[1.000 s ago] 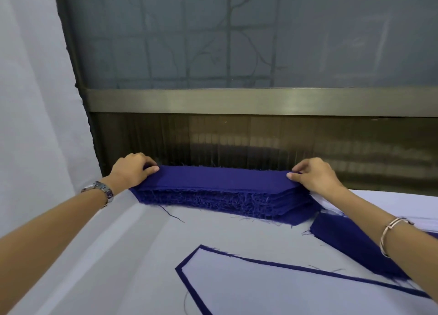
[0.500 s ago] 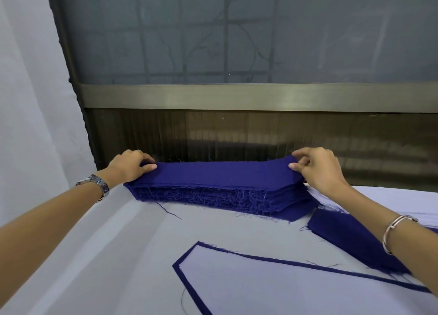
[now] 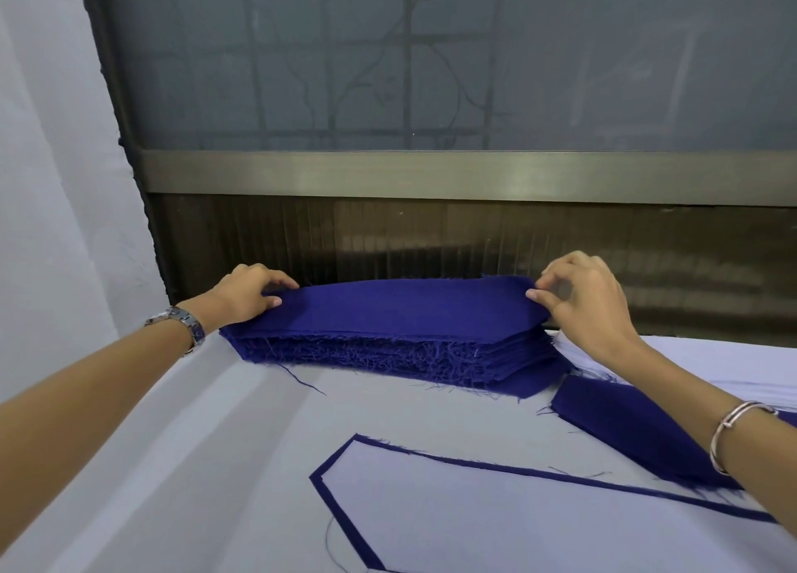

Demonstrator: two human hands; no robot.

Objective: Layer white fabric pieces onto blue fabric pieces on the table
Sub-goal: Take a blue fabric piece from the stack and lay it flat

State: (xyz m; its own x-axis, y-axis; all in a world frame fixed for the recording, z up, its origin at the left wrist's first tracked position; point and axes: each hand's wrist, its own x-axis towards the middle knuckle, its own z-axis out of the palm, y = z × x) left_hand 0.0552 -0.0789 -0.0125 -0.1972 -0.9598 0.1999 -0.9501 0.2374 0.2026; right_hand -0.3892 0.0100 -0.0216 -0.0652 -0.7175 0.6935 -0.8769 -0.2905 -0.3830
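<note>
Head view, one frame.

Stack of blue fabric pieces (image 3: 388, 352): lies along the far edge of the bench (image 3: 194, 464), towards the far left corner, close to the dark ribbed panel (image 3: 431, 240) behind it. Cut edges frayed, loose threads hanging onto the bench.

Left hand (image 3: 246, 290): at the left end of the stack, thumb and fingers pinching the top blue piece (image 3: 401, 305). Wristwatch (image 3: 183, 326) on this wrist.

Right hand (image 3: 582, 300): at the right end, fingertips pinching the same top blue piece; this end sits raised above the layers below. Bracelet (image 3: 733, 434) on this wrist.

Top blue piece: spans between both hands; its middle rests on the stack.

Layered pair: white fabric piece (image 3: 517, 521) lies flat on a blue piece (image 3: 340, 525) near the near edge, centre to right; only a narrow blue border shows round it.

Single blue piece (image 3: 625, 434): flat on the bench just right of the stack, partly under the right forearm.

White fabric (image 3: 733, 365): at the far right edge, behind the right arm; whether it is a stack, cannot tell.
</note>
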